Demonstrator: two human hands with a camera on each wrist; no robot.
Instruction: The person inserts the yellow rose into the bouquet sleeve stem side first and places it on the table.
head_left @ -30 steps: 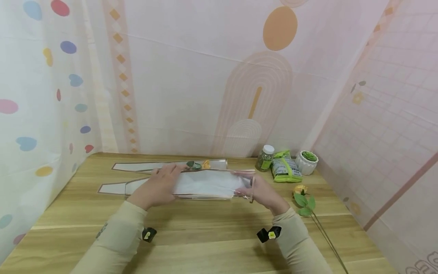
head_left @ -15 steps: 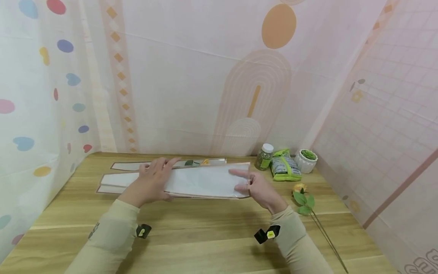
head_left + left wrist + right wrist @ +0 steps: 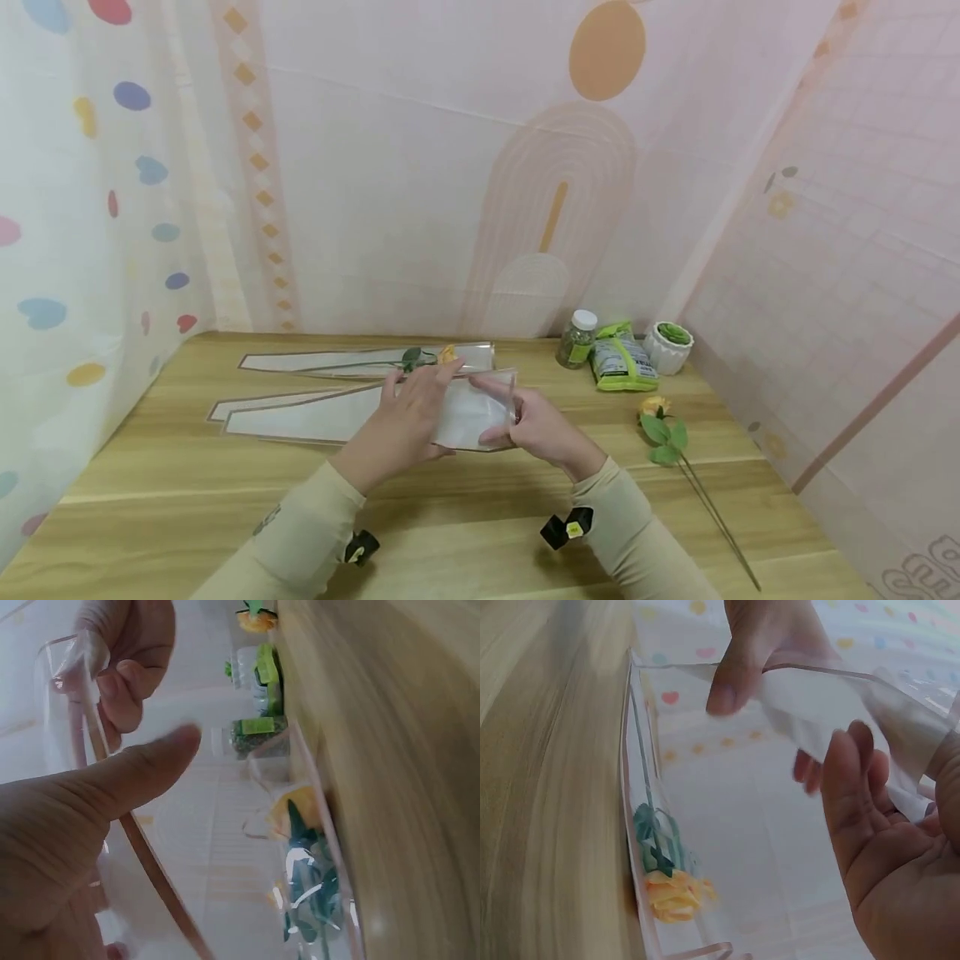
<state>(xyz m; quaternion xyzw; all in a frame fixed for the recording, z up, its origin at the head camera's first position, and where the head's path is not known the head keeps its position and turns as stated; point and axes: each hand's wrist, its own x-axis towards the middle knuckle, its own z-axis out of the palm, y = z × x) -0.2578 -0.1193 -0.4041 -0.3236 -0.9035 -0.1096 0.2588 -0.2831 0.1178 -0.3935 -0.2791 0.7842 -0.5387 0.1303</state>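
Observation:
A tapered flower sleeve (image 3: 300, 417), white and clear with a brownish border, is in both hands, its narrow end pointing left. My left hand (image 3: 401, 425) grips it across the middle, thumb at the near edge. At the wide end my right hand (image 3: 551, 429) holds the mouth, thumb and index finger spread apart; film passes between its digits in the right wrist view. Whether those fingertips are inside is hard to tell. Behind lies another sleeve (image 3: 277, 363) with a yellow rose (image 3: 673, 894) in it. One more sleeve (image 3: 217, 411) shows beneath the held one.
A loose yellow rose (image 3: 655, 407) with a long stem lies on the wooden table (image 3: 465, 542) at right. Farther back stand a white-lidded jar (image 3: 576, 342), a green-and-grey packet (image 3: 624, 360) and a white potted plant (image 3: 667, 350). Patterned curtains (image 3: 375, 208) enclose the back and sides.
The left hand has slid right along the sleeve, nearer the right hand. The right hand has come slightly left with the wide end, and the held sleeve has separated from the one beneath.

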